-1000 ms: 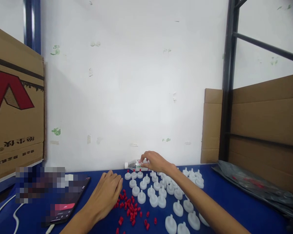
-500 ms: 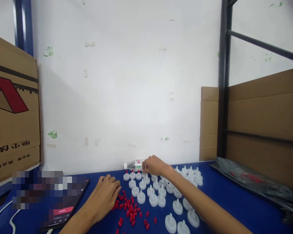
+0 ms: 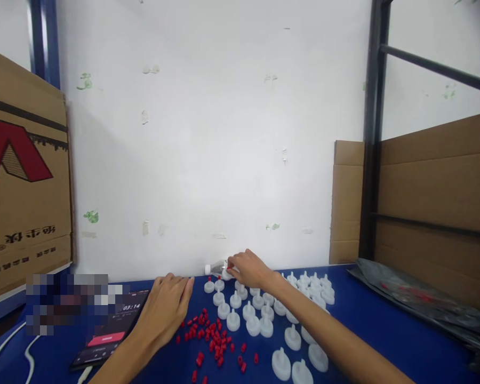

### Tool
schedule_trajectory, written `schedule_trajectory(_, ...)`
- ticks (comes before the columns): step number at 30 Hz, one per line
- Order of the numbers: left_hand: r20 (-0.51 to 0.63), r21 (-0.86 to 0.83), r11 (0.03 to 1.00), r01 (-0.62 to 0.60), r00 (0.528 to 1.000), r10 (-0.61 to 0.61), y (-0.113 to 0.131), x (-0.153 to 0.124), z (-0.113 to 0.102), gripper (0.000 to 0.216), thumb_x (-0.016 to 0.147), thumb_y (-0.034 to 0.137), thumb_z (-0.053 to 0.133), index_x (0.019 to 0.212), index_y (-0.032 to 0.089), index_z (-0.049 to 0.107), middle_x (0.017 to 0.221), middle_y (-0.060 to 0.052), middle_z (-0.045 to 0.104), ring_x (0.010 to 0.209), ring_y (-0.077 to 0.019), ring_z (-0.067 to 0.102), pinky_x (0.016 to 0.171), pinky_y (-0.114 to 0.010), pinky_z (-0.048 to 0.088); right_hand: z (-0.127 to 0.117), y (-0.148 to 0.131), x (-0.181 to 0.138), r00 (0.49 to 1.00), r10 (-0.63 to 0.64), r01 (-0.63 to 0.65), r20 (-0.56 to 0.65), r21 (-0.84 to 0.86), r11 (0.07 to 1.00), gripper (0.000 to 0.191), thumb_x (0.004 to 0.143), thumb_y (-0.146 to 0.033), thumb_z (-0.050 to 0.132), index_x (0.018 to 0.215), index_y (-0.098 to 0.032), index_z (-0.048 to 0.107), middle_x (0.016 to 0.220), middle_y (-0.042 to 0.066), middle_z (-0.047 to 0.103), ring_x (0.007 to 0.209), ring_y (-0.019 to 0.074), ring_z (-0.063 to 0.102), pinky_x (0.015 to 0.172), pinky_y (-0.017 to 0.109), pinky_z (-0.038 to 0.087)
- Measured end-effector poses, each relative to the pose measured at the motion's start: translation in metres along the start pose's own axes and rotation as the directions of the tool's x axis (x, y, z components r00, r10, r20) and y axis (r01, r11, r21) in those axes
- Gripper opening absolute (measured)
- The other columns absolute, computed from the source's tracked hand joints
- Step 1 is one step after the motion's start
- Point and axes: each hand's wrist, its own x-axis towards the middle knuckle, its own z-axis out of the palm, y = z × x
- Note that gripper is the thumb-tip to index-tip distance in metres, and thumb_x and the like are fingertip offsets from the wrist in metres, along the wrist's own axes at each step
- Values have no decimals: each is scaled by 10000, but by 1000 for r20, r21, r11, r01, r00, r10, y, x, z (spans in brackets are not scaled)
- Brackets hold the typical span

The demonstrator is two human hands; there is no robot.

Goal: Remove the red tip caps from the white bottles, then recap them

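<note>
My right hand [image 3: 248,269] reaches to the far edge of the blue table [image 3: 384,330], its fingertips at a white cap in the back row, just in front of a small clear bottle [image 3: 215,268] lying on its side by the wall. Whether the fingers pinch that cap I cannot tell. My left hand [image 3: 165,306] rests flat and open on the table, left of a scatter of small red plugs [image 3: 214,341]. Several white caps with stems [image 3: 260,320] stand in rows under and right of my right forearm; a few at the back carry red plugs.
A phone [image 3: 112,330] with a lit screen lies left of my left hand, white cables [image 3: 26,354] beyond it. Cardboard boxes stand at the left [image 3: 20,176] and right [image 3: 436,181]. A dark plastic bag [image 3: 416,301] lies at the right under a black metal frame [image 3: 373,133].
My left hand slid left off the red plugs and flattened beside the phone. My right hand shifted slightly left along the back row of caps, near the bottle.
</note>
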Motion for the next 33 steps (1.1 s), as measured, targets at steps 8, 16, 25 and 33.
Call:
schedule_trajectory(8, -24, -204, 978, 41, 999, -47, 14, -1, -10, 440, 1036, 450, 315, 837, 223, 636, 843, -54, 702, 828, -265, 609, 825, -417, 399, -52, -42, -7, 985, -166, 167, -37, 22, 986, 188, 974, -330, 528, 1025, -207, 661, 914, 52, 755, 790, 209, 683, 661, 285, 370)
schedule_trajectory(16, 60, -413, 908, 69, 997, -48, 20, -12, 1, 522, 1042, 475, 222, 761, 222, 581, 818, -63, 688, 804, -255, 603, 776, -375, 427, -56, -82, -14, 952, -304, 302, 23, 66, 951, 134, 926, -240, 581, 1043, -180, 603, 820, 57, 726, 669, 193, 630, 555, 274, 315)
schedule_trajectory(25, 159, -438, 898, 37, 987, 37, 20, -3, -12, 452, 1047, 506, 308, 808, 235, 580, 747, 4, 655, 728, -219, 579, 699, -321, 384, -50, -60, -6, 967, -253, 249, -7, 213, 945, 271, 877, -372, 757, 1067, -196, 678, 848, 36, 732, 740, 181, 651, 569, 236, 342)
schedule_trajectory(33, -14, -281, 955, -95, 995, 95, 20, -6, -11, 354, 1044, 417, 362, 819, 239, 571, 796, -16, 648, 762, -227, 565, 765, -347, 377, -47, -51, -1, 953, -304, 290, -6, 314, 904, 284, 829, -406, 796, 1001, -182, 764, 845, 44, 756, 735, 159, 662, 603, 218, 395)
